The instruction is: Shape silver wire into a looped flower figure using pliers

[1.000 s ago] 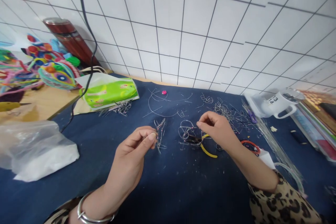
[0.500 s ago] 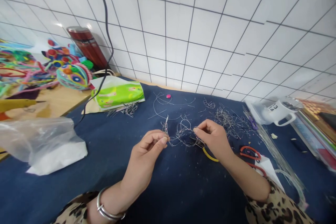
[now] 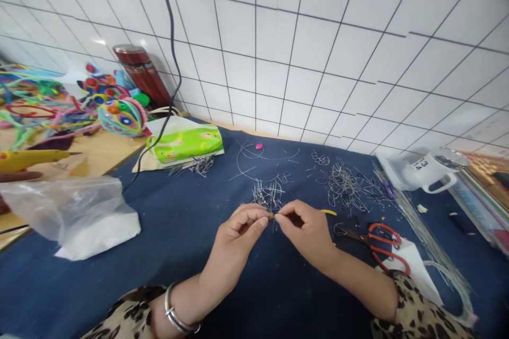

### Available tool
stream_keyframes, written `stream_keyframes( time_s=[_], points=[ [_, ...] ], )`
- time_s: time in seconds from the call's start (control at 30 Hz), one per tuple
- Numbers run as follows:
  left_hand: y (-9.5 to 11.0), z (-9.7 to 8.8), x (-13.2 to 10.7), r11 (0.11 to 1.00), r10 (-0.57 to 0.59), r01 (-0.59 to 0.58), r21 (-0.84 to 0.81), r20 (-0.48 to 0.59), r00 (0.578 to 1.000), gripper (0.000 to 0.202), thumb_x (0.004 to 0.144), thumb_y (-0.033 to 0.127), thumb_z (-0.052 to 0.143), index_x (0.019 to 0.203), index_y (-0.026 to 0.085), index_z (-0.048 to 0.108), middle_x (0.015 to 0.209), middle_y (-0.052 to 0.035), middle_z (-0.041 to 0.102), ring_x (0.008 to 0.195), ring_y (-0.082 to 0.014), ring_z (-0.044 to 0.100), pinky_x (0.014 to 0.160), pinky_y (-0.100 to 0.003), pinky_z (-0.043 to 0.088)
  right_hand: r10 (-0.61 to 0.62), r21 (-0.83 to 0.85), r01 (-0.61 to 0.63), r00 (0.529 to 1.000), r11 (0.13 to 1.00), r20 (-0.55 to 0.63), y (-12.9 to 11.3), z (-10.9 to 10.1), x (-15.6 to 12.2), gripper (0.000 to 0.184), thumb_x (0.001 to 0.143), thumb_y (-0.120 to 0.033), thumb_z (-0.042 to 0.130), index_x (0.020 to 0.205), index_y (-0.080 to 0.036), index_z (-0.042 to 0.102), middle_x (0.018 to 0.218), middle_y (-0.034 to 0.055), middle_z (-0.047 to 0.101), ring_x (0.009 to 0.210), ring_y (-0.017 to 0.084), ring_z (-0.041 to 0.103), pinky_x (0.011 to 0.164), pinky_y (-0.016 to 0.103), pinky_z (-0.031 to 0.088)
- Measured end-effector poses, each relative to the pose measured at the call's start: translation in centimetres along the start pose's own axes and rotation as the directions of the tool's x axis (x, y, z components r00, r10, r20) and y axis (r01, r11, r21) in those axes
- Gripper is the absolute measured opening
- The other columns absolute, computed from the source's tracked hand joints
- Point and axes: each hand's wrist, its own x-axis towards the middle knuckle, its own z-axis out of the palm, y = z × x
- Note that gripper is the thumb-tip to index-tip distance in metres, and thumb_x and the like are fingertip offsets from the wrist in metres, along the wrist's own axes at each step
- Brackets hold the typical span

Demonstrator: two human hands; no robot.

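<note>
My left hand and my right hand meet fingertip to fingertip above the dark blue cloth. Both pinch a small tangle of thin silver wire that sticks up just beyond the fingers. A silver bangle sits on my left wrist. More loose wire pieces lie scattered behind my right hand. The yellow handle tip of pliers peeks out past my right hand.
Red-handled scissors lie right of my right hand. A white mug and long straight wires are at the far right. A green tissue pack, a clear plastic bag, a red flask and colourful crafts sit left.
My hands have come together at the middle; before they were apart, each pinching wire. The wire bundle now stands bunched between the fingertips. The view has shifted left.
</note>
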Motion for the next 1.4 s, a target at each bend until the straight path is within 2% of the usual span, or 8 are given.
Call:
stream_keyframes(
  time_s=[0.33, 0.47, 0.6, 0.77, 0.9, 1.03, 1.23, 1.4],
  points=[
    [-1.1, -0.1, 0.1, 0.988, 0.031, -0.038, 0.153, 0.045, 0.998, 0.011, 0.077, 0.025, 0.063, 0.085, 0.022, 0.07, 0.1, -0.0068, 0.063, 0.097, -0.02, 0.058, 0.089, -0.034, 0.045, -0.279, -0.171, 0.279, 0.96, 0.945, 0.024, 1.1, 0.5, -0.7, 0.009, 0.083, -0.019, 0.052, 0.083, -0.02, 0.06, 0.075, 0.0012, 0.063, 0.071, 0.013, 0.057, 0.069, 0.027, 0.044],
    [-1.2, -0.1, 0.3, 0.983, 0.039, -0.042, 0.177, 0.024, 0.999, 0.01, 0.075, 0.026, 0.066, 0.083, 0.022, 0.072, 0.098, -0.0063, 0.065, 0.096, -0.0207, 0.059, 0.09, -0.035, 0.046, -0.447, -0.345, 0.445, 0.891, 0.827, 0.078, 1.7, 0.7, -1.1, 0.012, 0.085, -0.016, 0.048, 0.092, -0.019, 0.058, 0.082, 0.0044, 0.065, 0.079, 0.016, 0.058, 0.073, 0.032, 0.044],
    [-1.5, 0.0, 0.1, 0.989, 0.005, -0.006, 0.144, 0.01, 1.0, 0.011, 0.073, 0.027, 0.067, 0.08, 0.02, 0.072, 0.098, -0.0068, 0.066, 0.096, -0.022, 0.06, 0.091, -0.037, 0.046, -0.549, -0.497, 0.545, 0.821, 0.675, 0.154, 2.1, 0.6, -1.6, 0.018, 0.085, -0.014, 0.047, 0.101, -0.015, 0.056, 0.084, 0.0069, 0.064, 0.078, 0.019, 0.057, 0.07, 0.036, 0.044],
    [-2.1, 0.6, -0.6, 0.991, -0.114, 0.112, -0.069, -0.034, 0.993, 0.011, 0.071, 0.026, 0.069, 0.079, 0.019, 0.07, 0.103, -0.0053, 0.065, 0.099, -0.0207, 0.058, 0.092, -0.034, 0.045, -0.559, -0.555, 0.566, 0.804, 0.61, 0.204, 1.9, 0.7, -2.2, 0.022, 0.088, -0.02, 0.043, 0.107, -0.016, 0.055, 0.085, 0.0054, 0.061, 0.073, 0.018, 0.053, 0.064, 0.036, 0.042],
    [-1.9, 0.8, -0.9, 0.947, -0.244, 0.24, -0.215, 0.007, 0.97, 0.017, 0.073, 0.026, 0.068, 0.088, 0.021, 0.067, 0.099, -0.0027, 0.067, 0.095, -0.0194, 0.059, 0.087, -0.032, 0.048, -0.546, -0.513, 0.55, 0.819, 0.659, 0.176, 2.0, 0.9, -2.2, 0.028, 0.089, -0.022, 0.041, 0.114, -0.014, 0.052, 0.086, 0.0046, 0.057, 0.077, 0.016, 0.05, 0.069, 0.033, 0.042],
    [-1.5, 0.5, -1.0, 0.943, -0.235, 0.233, -0.238, 0.019, 0.972, 0.014, 0.073, 0.024, 0.069, 0.086, 0.023, 0.067, 0.102, 0.0009, 0.066, 0.1, -0.0189, 0.056, 0.088, -0.029, 0.048, -0.519, -0.532, 0.511, 0.841, 0.675, 0.15, 2.1, 1.0, -2.6, 0.034, 0.088, -0.022, 0.04, 0.121, -0.02, 0.048, 0.086, 0.0028, 0.053, 0.074, 0.015, 0.047, 0.067, 0.032, 0.04],
    [-1.9, 0.5, -0.9, 0.955, -0.245, 0.24, -0.172, -0.004, 0.97, 0.009, 0.076, 0.026, 0.065, 0.085, 0.026, 0.067, 0.096, 0.0048, 0.067, 0.095, -0.0185, 0.056, 0.079, -0.028, 0.052, -0.574, -0.653, 0.584, 0.774, 0.483, 0.268, 2.0, 0.5, -3.2, 0.03, 0.091, -0.024, 0.035, 0.117, -0.017, 0.05, 0.089, 0.0042, 0.053, 0.077, 0.016, 0.045, 0.062, 0.033, 0.035],
    [-2.5, 0.7, -0.7, 0.945, -0.243, 0.25, -0.211, 0.059, 0.968, 0.013, 0.071, 0.03, 0.069, 0.082, 0.023, 0.066, 0.088, 0.0012, 0.064, 0.086, -0.0193, 0.056, 0.063, -0.025, 0.054, -0.594, -0.656, 0.631, 0.734, 0.415, 0.33, 2.1, 0.2, -3.4, 0.032, 0.093, -0.023, 0.031, 0.119, -0.014, 0.048, 0.101, 0.0055, 0.054, 0.084, 0.016, 0.044, 0.064, 0.032, 0.036]
  ],
)
